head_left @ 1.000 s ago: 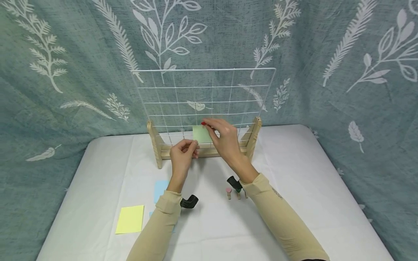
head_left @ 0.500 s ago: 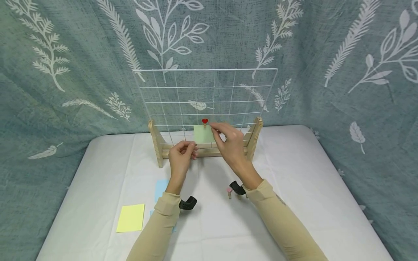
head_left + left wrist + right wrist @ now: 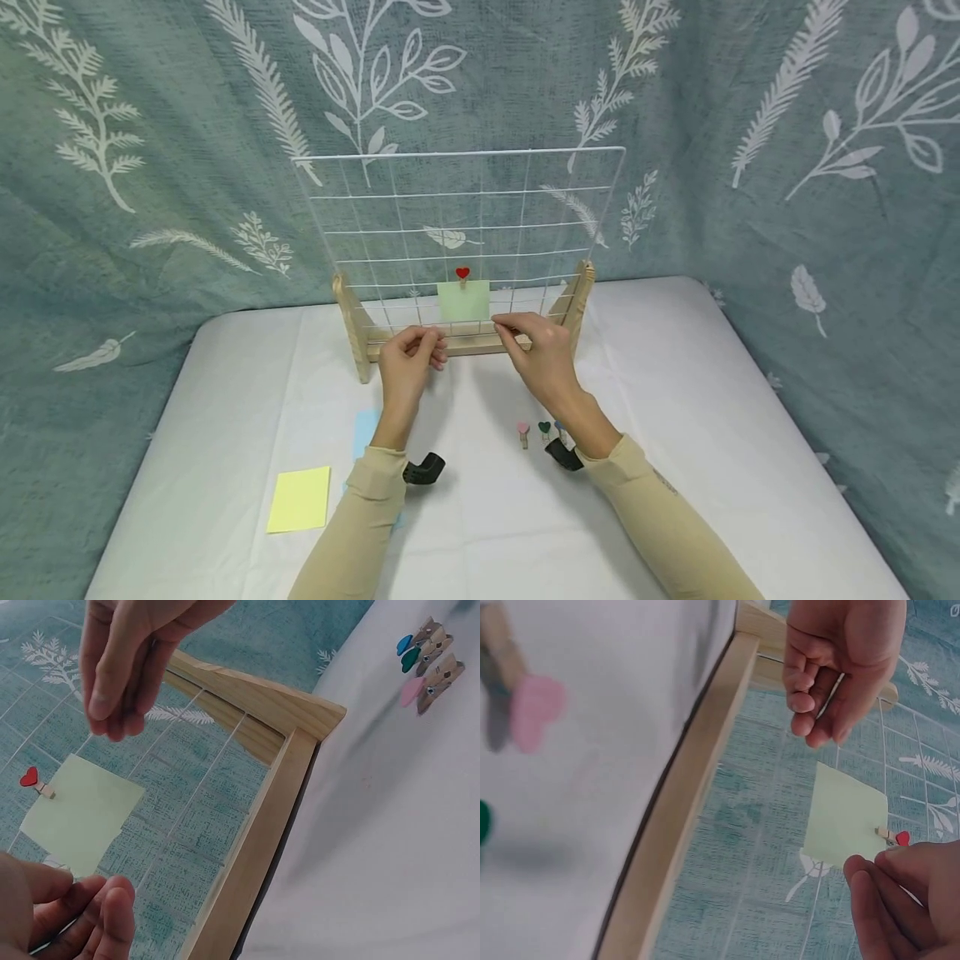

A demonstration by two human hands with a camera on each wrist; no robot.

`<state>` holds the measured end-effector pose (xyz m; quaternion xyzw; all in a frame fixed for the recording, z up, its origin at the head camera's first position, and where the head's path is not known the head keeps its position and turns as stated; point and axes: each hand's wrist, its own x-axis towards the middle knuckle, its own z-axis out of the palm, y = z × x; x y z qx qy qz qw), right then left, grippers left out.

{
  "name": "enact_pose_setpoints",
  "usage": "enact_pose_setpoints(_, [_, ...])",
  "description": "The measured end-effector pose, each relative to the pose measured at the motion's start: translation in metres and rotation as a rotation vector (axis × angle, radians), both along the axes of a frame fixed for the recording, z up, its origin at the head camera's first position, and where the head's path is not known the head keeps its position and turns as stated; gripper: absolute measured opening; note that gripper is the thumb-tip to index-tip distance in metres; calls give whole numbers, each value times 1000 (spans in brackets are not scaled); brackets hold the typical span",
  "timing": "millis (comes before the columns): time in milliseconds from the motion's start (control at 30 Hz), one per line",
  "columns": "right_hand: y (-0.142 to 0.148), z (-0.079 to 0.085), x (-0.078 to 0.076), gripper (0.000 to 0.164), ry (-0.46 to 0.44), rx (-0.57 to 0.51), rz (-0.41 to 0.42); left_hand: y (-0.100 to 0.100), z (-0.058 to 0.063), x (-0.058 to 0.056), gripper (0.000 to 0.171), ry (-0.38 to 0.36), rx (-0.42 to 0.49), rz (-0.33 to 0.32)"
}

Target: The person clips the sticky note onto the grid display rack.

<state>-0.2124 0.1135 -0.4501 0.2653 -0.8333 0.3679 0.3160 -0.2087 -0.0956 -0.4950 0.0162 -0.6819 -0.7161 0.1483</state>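
A pale green sticky note (image 3: 465, 302) hangs on the white wire grid (image 3: 420, 227), clipped at its top edge by a small wooden clothespin with a red heart (image 3: 462, 272). My left hand (image 3: 405, 362) is by the note's lower left corner, fingers loosely bent with nothing between them. In the right wrist view, a small gap shows between the left fingertips (image 3: 819, 736) and the note. Near the lower right corner is my right hand (image 3: 543, 354), its fingers extended and thumb close to them. The left wrist view shows those fingertips (image 3: 112, 727) apart from the note.
Clothespins with pink (image 3: 522, 431), green (image 3: 544, 428) and blue hearts lie on the white-covered table (image 3: 675, 400). A yellow sticky note (image 3: 298, 500) and blue notes (image 3: 365, 429), partly under my left arm, lie at left. Wooden feet (image 3: 352, 329) support the grid before a patterned curtain (image 3: 187, 183).
My right hand let go of the red-heart clothespin, then moved down beside the note's lower right corner. My left hand drew slightly away from the lower left corner. The note stays clipped.
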Motion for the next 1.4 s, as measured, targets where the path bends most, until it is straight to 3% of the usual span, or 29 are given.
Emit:
enact_pose_setpoints(133, [6,-7,9,13,-32,12,8,-4,4,5,18,-17,-12,-31])
enact_pose_setpoints(300, [18,-17,19,12,-83,46,-16,-9,21,21,18,-55,-39,-76])
enact_pose_setpoints(400, [27,-24,25,11,-116,58,-25,-15,14,23,18,-64,-54,-72])
enact_pose_setpoints(533, [36,-32,29,11,-146,54,-34,-25,-5,23,19,-58,-85,-50])
enact_pose_setpoints(1067, [48,-52,36,11,-210,122,-83,-54,-18,45,14,-129,-203,-32])
enact_pose_setpoints(1400, [64,-61,45,10,-279,142,-133,-68,-21,49,13,-166,-233,-14])
